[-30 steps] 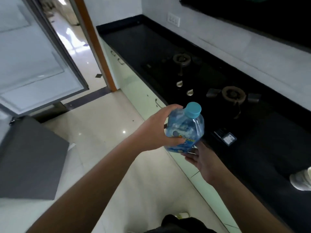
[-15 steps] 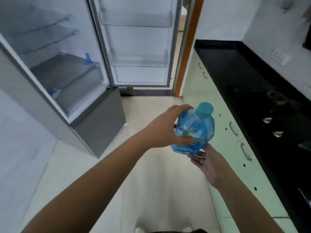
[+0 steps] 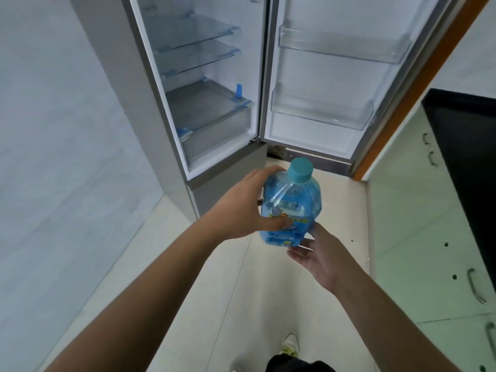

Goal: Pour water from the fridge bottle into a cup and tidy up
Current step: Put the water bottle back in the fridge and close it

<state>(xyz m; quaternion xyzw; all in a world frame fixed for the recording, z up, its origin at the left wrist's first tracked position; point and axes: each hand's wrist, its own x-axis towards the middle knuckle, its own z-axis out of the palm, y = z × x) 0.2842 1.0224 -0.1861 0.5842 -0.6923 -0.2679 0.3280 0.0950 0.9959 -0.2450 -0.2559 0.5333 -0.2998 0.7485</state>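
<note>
A clear water bottle (image 3: 295, 202) with a blue label and a teal cap is upright in mid air in front of the open fridge (image 3: 209, 108). My left hand (image 3: 241, 208) grips the bottle's side, thumb across the label. My right hand (image 3: 316, 253) supports the bottle from underneath with its palm up; its fingertips are hidden under the base. The fridge shelves and the door racks (image 3: 322, 114) look bare. No cup is in view.
The open fridge door (image 3: 335, 76) hangs ahead on the right, against an orange door frame (image 3: 418, 87). Pale green cabinets (image 3: 429, 237) under a black counter (image 3: 467, 146) run along the right. A grey wall stands at the left. Tiled floor lies below, with my shoe (image 3: 290, 345) on it.
The view has swung left from the counter and stove to face the open fridge. Both hands kept their hold on the bottle, which has come closer to the fridge.
</note>
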